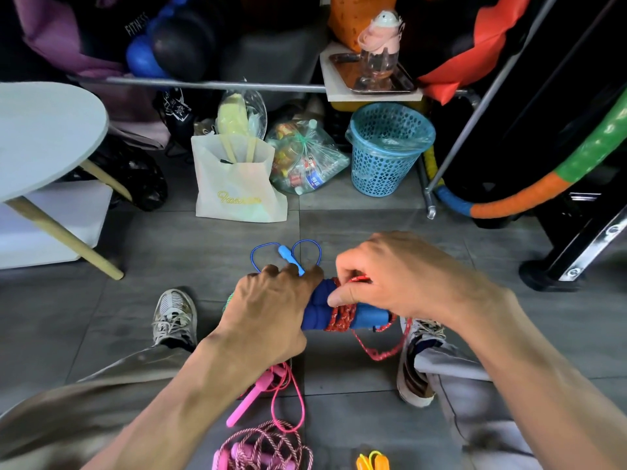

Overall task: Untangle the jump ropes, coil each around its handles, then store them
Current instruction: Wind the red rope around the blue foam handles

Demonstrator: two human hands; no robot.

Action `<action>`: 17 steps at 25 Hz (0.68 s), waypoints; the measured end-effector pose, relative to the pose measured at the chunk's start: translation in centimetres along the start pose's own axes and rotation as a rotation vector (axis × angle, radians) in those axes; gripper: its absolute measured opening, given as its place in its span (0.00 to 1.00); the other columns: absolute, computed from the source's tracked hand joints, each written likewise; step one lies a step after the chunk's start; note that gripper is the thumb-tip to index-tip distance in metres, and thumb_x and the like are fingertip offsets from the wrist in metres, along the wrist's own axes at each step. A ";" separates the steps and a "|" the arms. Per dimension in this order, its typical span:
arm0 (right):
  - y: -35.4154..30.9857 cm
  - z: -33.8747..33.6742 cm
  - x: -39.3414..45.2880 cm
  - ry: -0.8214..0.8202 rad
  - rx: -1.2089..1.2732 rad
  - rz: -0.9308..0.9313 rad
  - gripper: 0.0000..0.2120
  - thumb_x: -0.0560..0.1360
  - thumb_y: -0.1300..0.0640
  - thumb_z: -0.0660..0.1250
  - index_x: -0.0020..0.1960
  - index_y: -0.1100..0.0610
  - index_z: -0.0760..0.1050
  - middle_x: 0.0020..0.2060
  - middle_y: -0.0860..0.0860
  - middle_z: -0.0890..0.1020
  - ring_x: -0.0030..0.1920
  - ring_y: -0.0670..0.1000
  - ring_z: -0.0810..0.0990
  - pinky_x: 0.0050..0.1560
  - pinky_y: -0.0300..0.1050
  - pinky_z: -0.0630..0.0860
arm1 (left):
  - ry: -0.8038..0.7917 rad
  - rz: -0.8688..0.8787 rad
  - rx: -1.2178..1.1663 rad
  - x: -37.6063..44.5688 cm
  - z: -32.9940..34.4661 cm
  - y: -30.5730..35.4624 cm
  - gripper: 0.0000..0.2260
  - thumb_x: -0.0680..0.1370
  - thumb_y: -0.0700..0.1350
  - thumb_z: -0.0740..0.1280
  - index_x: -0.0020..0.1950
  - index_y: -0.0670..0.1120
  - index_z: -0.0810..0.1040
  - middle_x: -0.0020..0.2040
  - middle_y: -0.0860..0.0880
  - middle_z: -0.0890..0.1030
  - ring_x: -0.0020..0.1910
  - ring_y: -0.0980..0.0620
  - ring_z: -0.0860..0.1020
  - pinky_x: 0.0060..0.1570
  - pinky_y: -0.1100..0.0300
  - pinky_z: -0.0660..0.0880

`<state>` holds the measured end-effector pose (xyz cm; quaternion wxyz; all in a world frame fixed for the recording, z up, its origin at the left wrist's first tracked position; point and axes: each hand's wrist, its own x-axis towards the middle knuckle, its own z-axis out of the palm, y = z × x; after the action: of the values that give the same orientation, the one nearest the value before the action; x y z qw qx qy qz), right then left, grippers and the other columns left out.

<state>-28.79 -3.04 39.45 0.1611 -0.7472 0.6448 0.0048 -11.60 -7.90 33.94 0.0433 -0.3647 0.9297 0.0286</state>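
Note:
My left hand (271,307) grips the two dark blue foam handles (364,315) of a jump rope at their left end. Several turns of its red rope (341,317) are wound around the handles. My right hand (390,276) pinches the red rope just above the handles, and a loose length hangs down to the right. A light blue jump rope (288,254) lies on the floor beyond my hands. On the floor near me lie a pink jump rope (258,391), a coiled pink-white rope (268,449) and a yellow-orange one (373,461).
A white paper bag (234,184), a clear bag of bottles (305,161) and a blue mesh basket (386,147) stand ahead on the grey tile floor. At the left is a round white table (44,130). A black stand and a colourful hoop (543,188) fill the right.

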 end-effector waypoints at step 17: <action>0.7 -0.3 1.7 0.025 0.258 -0.092 0.34 0.68 0.28 0.59 0.24 0.58 0.57 0.21 0.49 0.56 0.24 0.50 0.56 0.27 0.47 0.59 | 0.168 0.458 -0.242 -1.5 -0.2 -0.6 0.29 0.52 0.42 0.74 0.51 0.52 0.72 0.40 0.51 0.78 0.36 0.47 0.77 0.29 0.56 0.76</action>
<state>-29.26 -4.86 39.18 0.2481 -0.7490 0.6070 -0.0950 -10.10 -7.38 34.25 -0.0856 -0.1485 0.9781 0.1183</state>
